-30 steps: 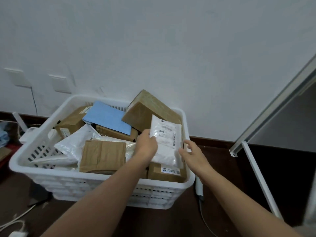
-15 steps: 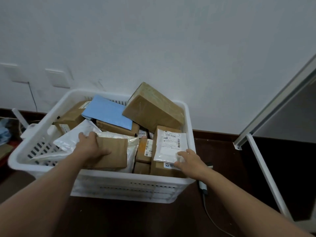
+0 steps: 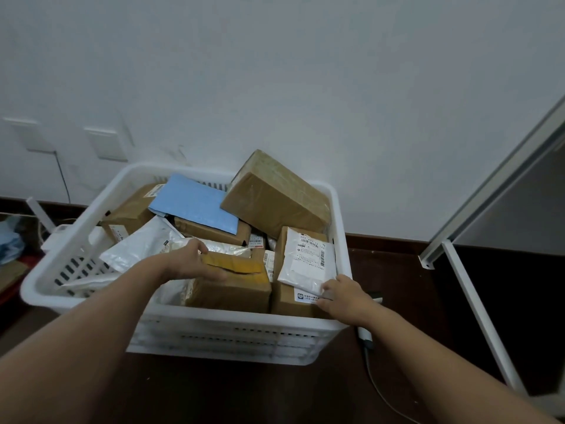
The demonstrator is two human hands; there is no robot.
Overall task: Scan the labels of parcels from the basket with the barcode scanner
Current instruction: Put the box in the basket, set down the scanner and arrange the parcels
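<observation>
A white slotted basket [image 3: 214, 325] on the dark floor holds several parcels. My left hand [image 3: 191, 261] grips the top edge of a brown taped box [image 3: 232, 289] near the front and tips it upward. My right hand [image 3: 344, 296] rests with fingers on the lower corner of a white labelled pouch [image 3: 307, 261], which lies on a brown box at the basket's right side. A large brown box [image 3: 275, 197] leans at the back right, and a blue mailer [image 3: 195, 203] lies beside it. The barcode scanner [image 3: 365, 333] lies on the floor, mostly hidden behind my right wrist, its cable trailing down.
A white wall stands close behind the basket with two socket plates [image 3: 107, 143] and a cable. A white metal frame [image 3: 477, 301] stands to the right. Clutter, with blue cloth [image 3: 9, 240], lies at the far left. Dark floor runs in front.
My left hand let go of the white pouch, moved left to the brown box and now tilts it up. My right hand laid the pouch flat on the right-hand box.
</observation>
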